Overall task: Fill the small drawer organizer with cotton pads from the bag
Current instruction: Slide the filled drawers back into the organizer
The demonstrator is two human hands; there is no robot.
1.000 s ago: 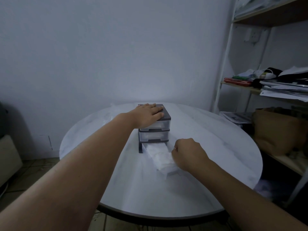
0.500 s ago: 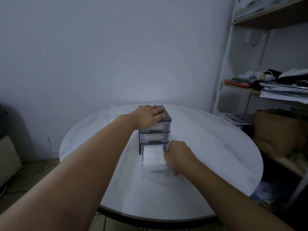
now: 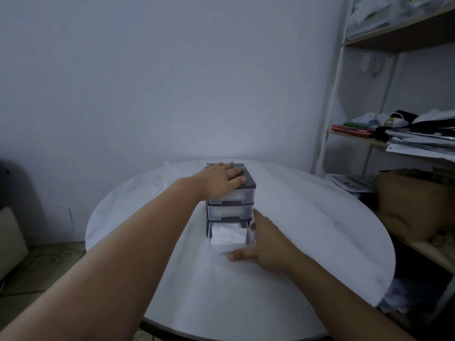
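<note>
Round and white, the bench (image 3: 307, 230) carries the drawer organizer (image 3: 231, 200); the left hand (image 3: 222, 179) lies flat and open on its top, likely bracing it. The right hand (image 3: 264, 244), its grip spread against the bottom drawer (image 3: 251, 242), seems to be sliding it shut on the cotton pads (image 3: 229, 236) inside.

Your left hand (image 3: 222, 179) covers most of the drawer organizer's (image 3: 231, 210) top. Your right hand (image 3: 267, 243) hides the bottom drawer's (image 3: 251, 242) right front corner. The clear bag (image 3: 161, 182), centre left, is too blurred to show its contents. The desk (image 3: 320, 230) is cut off at the lower edge.
</note>
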